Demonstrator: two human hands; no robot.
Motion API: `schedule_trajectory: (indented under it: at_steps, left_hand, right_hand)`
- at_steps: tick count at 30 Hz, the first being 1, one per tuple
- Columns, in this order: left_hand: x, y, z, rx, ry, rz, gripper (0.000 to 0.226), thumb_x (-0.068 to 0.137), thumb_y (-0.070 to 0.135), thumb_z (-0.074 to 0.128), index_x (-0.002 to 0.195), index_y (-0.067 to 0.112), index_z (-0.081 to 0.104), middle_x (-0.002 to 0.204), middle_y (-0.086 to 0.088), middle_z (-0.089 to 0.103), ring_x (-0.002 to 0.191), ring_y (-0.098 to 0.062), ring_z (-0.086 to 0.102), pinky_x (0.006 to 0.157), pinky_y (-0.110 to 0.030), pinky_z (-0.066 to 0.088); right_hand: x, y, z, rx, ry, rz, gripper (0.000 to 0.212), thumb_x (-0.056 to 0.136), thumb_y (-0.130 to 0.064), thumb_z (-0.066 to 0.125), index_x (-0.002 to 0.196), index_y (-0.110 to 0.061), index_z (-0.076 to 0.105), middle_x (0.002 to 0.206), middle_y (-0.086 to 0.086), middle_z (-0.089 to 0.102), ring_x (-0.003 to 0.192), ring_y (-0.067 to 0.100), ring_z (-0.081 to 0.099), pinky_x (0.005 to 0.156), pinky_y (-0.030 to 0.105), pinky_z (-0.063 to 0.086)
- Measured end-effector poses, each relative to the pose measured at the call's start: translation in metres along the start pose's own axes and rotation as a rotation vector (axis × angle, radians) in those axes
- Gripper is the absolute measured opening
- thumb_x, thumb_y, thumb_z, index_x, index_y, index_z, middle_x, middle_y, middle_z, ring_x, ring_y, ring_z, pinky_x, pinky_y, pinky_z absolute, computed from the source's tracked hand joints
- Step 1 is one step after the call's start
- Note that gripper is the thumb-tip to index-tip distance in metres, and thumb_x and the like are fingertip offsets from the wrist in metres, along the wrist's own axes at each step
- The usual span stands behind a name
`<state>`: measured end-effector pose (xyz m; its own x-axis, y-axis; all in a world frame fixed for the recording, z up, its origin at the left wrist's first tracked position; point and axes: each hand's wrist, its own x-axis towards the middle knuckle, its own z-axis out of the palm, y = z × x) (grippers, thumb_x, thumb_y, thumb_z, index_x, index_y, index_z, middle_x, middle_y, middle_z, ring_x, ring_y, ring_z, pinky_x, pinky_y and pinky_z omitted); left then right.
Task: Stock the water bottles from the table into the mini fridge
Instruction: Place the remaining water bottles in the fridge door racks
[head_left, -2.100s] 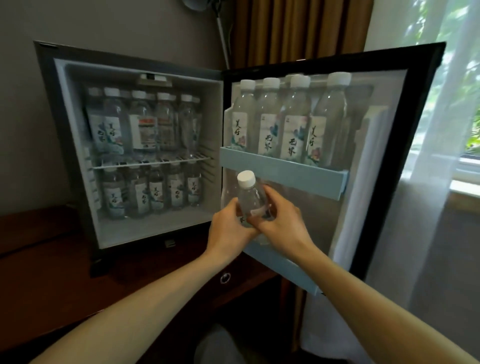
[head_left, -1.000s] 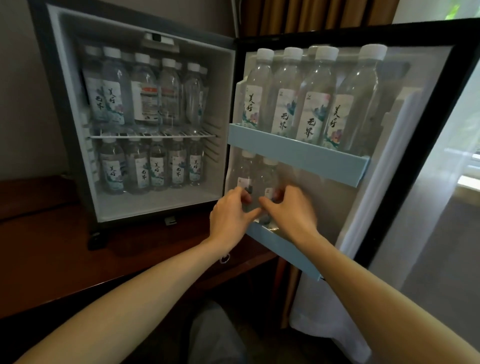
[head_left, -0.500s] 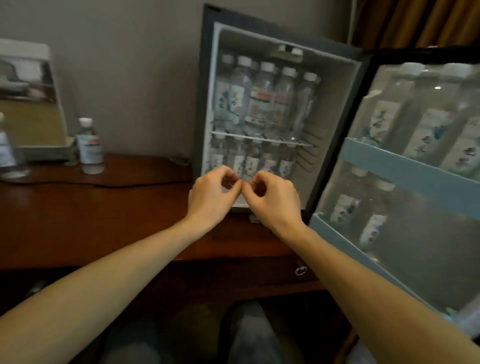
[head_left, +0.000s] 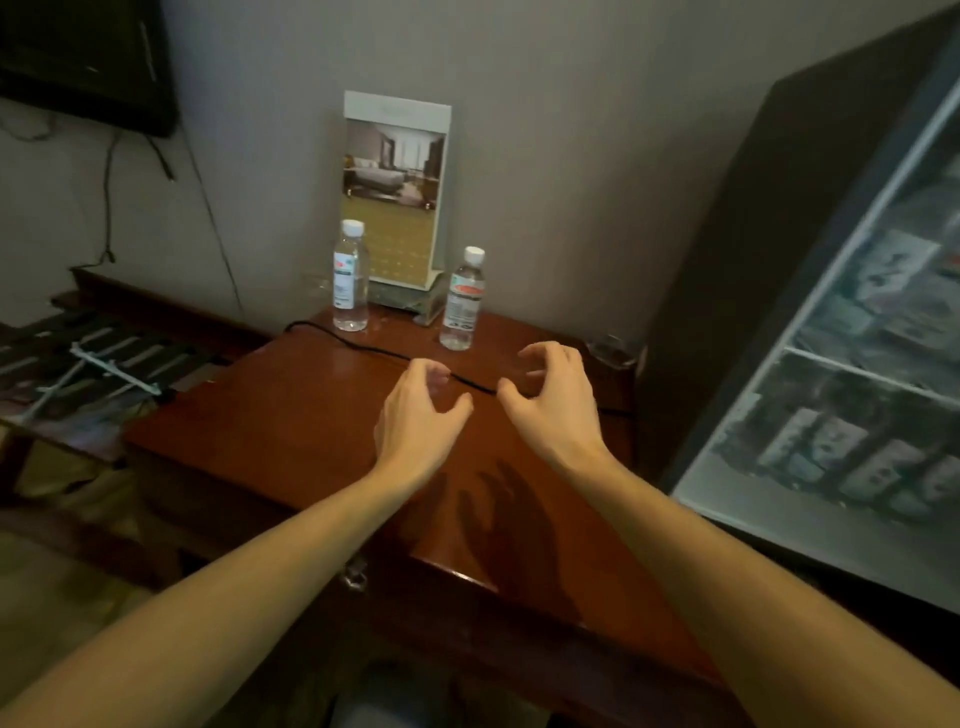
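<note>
Two clear water bottles with white caps stand upright at the back of the dark wooden table (head_left: 291, 415): one on the left (head_left: 350, 276) and one on the right (head_left: 463, 299). My left hand (head_left: 420, 415) and my right hand (head_left: 553, 400) hover side by side above the table, just in front of the right bottle, fingers spread and loosely curled, holding nothing. The mini fridge (head_left: 737, 270) stands at the right, its open interior with stocked bottles seen blurred at the frame's right edge.
A black cable (head_left: 363, 347) runs across the table between my hands and the bottles. A standing picture card (head_left: 395, 187) leans on the wall behind the bottles. A glass (head_left: 613, 349) sits beside the fridge. A luggage rack (head_left: 88, 358) stands at the left.
I set a bottle in the fridge door's lower shelf and let go. My view swung left from the fridge to the table, and both empty hands moved toward the two bottles there, fingers spreading.
</note>
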<state>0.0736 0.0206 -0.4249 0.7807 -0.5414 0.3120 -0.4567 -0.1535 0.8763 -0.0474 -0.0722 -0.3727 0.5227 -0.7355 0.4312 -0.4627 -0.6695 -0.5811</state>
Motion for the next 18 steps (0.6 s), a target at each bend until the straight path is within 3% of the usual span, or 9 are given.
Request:
schedule_trajectory:
  at_steps: [5,10,13,18]
  left_hand:
    - [0.066,-0.031,0.009,0.012,-0.020,-0.053,0.037,0.088,0.035,0.076,0.120,0.029,0.058,0.125,0.012,0.067,0.122,-0.012,0.061,0.095,-0.034,0.049]
    - [0.136,-0.049,0.034,0.138,-0.099,-0.085,0.056,0.090,0.041,0.073,0.141,0.031,0.051,0.142,0.007,0.059,0.135,-0.017,0.052,0.101,-0.038,0.044]
    - [0.168,-0.059,0.055,0.219,-0.129,-0.102,0.066,0.089,0.045,0.072,0.148,0.032,0.045,0.144,0.003,0.058,0.138,-0.020,0.049,0.102,-0.041,0.044]
    - [0.207,-0.069,0.089,0.277,-0.133,-0.110,0.070,0.088,0.046,0.072,0.151,0.033,0.043,0.144,0.000,0.060,0.136,-0.025,0.053,0.100,-0.040,0.045]
  right_hand:
    - [0.074,0.009,0.056,0.055,-0.039,0.079,0.057,0.090,-0.033,0.074,0.139,-0.020,0.048,0.138,0.000,0.052,0.119,0.015,0.057,0.100,0.033,0.048]
    - [0.149,0.032,0.108,0.146,-0.064,0.172,0.078,0.084,-0.037,0.081,0.148,-0.016,0.041,0.147,0.005,0.053,0.132,0.023,0.055,0.108,0.042,0.049]
    - [0.185,0.048,0.134,0.184,-0.131,0.184,0.081,0.080,-0.041,0.086,0.145,-0.019,0.043,0.144,0.003,0.056,0.132,0.021,0.056,0.108,0.044,0.050]
    - [0.226,0.063,0.168,0.304,-0.129,0.179,0.071,0.079,-0.031,0.087,0.138,-0.022,0.049,0.132,-0.002,0.066,0.123,0.016,0.063,0.102,0.033,0.051]
